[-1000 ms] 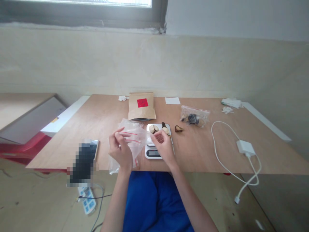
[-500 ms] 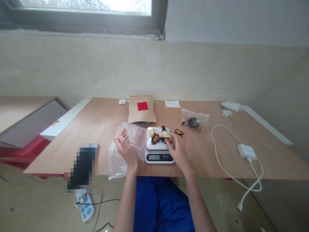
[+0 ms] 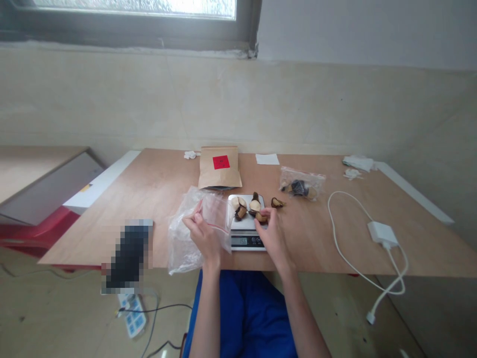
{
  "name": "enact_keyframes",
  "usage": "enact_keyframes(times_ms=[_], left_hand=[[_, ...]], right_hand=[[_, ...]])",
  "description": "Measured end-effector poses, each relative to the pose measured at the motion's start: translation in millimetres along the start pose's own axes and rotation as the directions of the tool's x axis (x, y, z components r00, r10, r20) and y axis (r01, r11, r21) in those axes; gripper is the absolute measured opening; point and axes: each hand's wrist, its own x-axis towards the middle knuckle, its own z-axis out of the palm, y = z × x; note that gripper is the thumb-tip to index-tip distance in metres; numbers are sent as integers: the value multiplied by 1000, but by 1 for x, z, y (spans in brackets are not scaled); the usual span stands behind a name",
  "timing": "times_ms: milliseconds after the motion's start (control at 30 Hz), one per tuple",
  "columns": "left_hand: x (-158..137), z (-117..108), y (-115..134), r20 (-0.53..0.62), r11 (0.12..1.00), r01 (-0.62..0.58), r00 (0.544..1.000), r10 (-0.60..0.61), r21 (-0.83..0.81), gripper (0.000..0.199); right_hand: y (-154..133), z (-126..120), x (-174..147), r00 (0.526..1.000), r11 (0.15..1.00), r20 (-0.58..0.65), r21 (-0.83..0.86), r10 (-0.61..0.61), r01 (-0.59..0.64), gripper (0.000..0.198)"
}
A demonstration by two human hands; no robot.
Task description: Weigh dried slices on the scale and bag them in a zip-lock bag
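**Clear bag in the left hand, right hand at the scale**

Across the upper part of the frame we see the pale wall, and below it the brown table spans the frame from side to side. The window is cut off at the upper left.

Left of centre, the clear bag spreads above crumpled plastic; our left hand pinches it between thumb and fingers, and its right edge overlaps the scale's left side. The paper bag, with a red label, stands just above centre.

The scale sits at the centre, near the table's lower edge. Our right hand reaches over its right side, thumb and fingers set narrowly apart around a brown piece; at this size we cannot tell whether they grip it.

Right of centre lies a packed bag of dark and tan bits, and farther right a white charger with looped cable. A white card lies above the scale.

Smallest are the cream-and-dark pieces in two clusters on the scale's plate, and one loose piece on the table, just right of it.
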Motion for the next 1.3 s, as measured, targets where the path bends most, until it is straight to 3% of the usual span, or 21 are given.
enact_keyframes(times_ms=[133,233,400,500,567,700,867,967,1133,1300], left_hand=[[-2,-2,-2,46,999,-42,998,42,-11,23],[-6,-1,0,104,995,-91,990,95,-37,22],[-12,1,1,197,987,-127,970,145,-102,19],[-13,1,1,223,985,-115,965,141,-125,20],[-13,1,1,218,986,-95,968,124,-138,22],[-10,-1,2,178,989,-47,981,71,-141,26],[-8,-2,2,123,990,-74,988,88,-117,30],[-8,-2,4,114,989,-102,987,114,-111,31],[-8,-2,6,100,989,-82,991,94,-121,32],[-8,-2,6,97,990,-51,993,64,-133,29]], right_hand=[[-15,-14,-2,989,994,99,24,105,-108,12],[-33,-23,-3,985,981,91,117,146,-156,14],[-70,-24,-5,996,934,-32,352,79,-62,14],[-82,-20,-8,996,943,65,331,-66,40,14],[-81,-17,-7,986,951,97,292,-136,102,16],[-62,-9,4,985,964,40,218,-167,154,26],[-34,8,15,912,938,237,-15,-334,347,32],[-28,16,14,879,896,294,-126,-377,426,33],[-30,20,12,886,881,298,-207,-356,424,27],[-32,15,13,903,912,261,-140,-341,385,20]])
